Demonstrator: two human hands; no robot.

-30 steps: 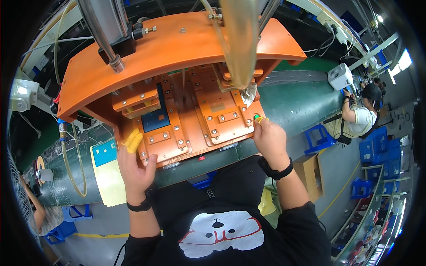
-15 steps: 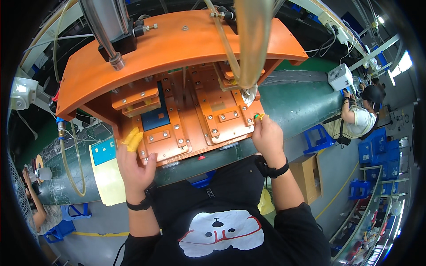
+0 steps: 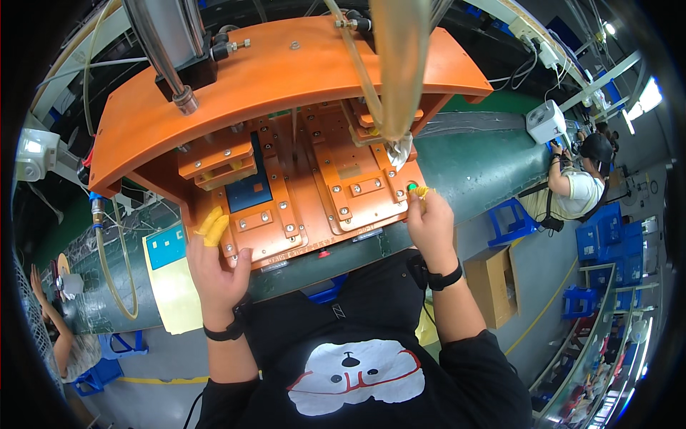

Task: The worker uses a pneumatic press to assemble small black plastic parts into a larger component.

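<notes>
Orange press fixture [image 3: 286, 186] sits between my hands, on the green counter [image 3: 486, 171]. My left hand [image 3: 214, 268] rests on its front left corner, yellow-capped fingers [image 3: 213, 225] flat on the plate, gripping nothing. My right hand [image 3: 431, 222] is at the front right corner, fingertip touching the green button [image 3: 412, 188]. Blue insert [image 3: 250, 189] is up from my left hand. Cardboard box [image 3: 493, 282] on the floor, right of my right forearm.
</notes>
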